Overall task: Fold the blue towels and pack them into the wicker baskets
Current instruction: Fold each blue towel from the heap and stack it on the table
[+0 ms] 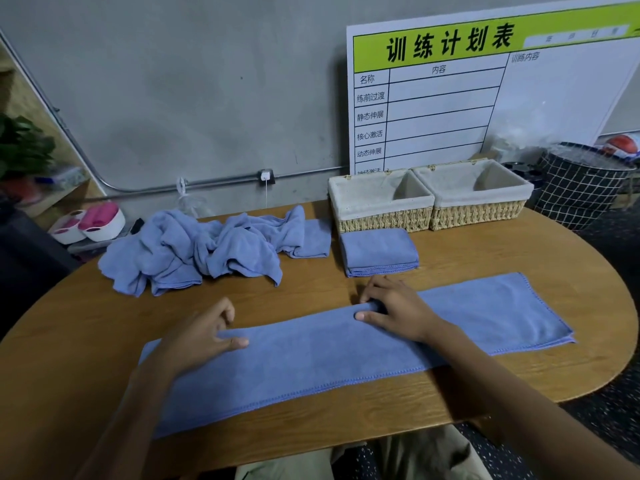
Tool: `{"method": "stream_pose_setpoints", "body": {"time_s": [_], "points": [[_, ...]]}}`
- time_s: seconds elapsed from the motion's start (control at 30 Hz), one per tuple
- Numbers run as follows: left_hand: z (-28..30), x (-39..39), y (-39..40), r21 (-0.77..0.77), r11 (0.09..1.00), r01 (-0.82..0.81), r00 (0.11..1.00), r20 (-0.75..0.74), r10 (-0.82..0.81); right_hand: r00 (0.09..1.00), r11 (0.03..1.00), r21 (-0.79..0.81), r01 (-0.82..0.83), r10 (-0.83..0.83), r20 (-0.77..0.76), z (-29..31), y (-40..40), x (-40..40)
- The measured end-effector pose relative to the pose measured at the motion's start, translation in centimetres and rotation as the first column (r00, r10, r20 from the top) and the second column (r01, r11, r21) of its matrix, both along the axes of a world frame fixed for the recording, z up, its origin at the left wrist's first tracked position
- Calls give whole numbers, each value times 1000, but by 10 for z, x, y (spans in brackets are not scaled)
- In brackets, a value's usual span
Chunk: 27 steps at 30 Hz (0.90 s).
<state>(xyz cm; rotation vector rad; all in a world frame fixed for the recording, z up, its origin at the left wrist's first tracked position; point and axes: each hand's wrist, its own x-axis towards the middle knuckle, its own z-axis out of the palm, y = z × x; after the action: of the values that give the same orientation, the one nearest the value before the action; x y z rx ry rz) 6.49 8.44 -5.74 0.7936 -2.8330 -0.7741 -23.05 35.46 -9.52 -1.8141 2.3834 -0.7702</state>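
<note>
Lengthwise across the worktop (485, 258) lies a long folded blue towel (311, 355); the left hand (197, 337) pinches its far edge, the right hand (394, 311) likewise. Beyond sit a folded towel (379, 251), a crumpled towel heap (207, 247) and two lined wicker baskets (429, 199).

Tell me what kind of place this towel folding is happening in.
Probably a gym or fitness studio's back corner. A whiteboard leaning on the concrete wall is headed as a training plan with stretching and core rows, a ball sits behind a checked hamper, and blue towels are piled on the wooden table.
</note>
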Motion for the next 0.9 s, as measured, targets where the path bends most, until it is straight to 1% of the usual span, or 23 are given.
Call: {"method": "stream_pose_setpoints", "body": {"time_s": [0.1,0.17,0.2,0.3,0.33,0.4,0.47,0.5,0.57,0.63,0.7,0.73,0.8,0.9], "points": [[-2,1,-7,-177,979,-99,994,-70,88,1000,999,-41,27,-27,-4,1,2,-1],[-13,4,-9,-277,956,-100,989,-130,66,998,995,-74,65,-66,-10,0,3,0],[-21,4,-10,-311,946,-97,985,-167,46,996,992,-85,91,-92,-10,0,4,-1],[-34,5,-14,-333,932,-143,969,-238,64,990,987,-86,139,-140,-6,0,4,-3],[-35,4,-15,-371,915,-157,968,-240,69,990,986,-90,137,-139,-8,1,3,-4],[-34,-1,-14,-493,847,-201,964,-255,81,990,983,-128,134,-138,-23,4,-1,-4],[-34,-9,-4,-551,782,-290,943,-305,135,975,969,-187,163,-187,-119,9,-8,-5],[-36,-13,2,-539,787,-300,941,-305,150,954,960,-207,187,-228,-195,10,-12,-6],[-43,-14,12,-454,844,-285,949,-258,182,909,952,-219,215,-277,-311,7,-17,-4],[-49,-9,7,-376,868,-325,935,-263,237,908,966,-196,167,-229,-352,-1,-13,0],[-51,-2,-7,-361,859,-362,922,-275,273,939,982,-132,134,-169,-299,-8,-2,1],[-52,1,-14,-367,858,-360,923,-277,269,952,984,-103,148,-170,-255,-10,5,-2],[-50,6,-22,-376,866,-328,931,-282,230,960,981,-45,189,-194,-204,-8,19,-11],[-37,9,-14,-436,860,-265,947,-285,147,964,979,46,200,-189,-187,-7,36,-23]]}}
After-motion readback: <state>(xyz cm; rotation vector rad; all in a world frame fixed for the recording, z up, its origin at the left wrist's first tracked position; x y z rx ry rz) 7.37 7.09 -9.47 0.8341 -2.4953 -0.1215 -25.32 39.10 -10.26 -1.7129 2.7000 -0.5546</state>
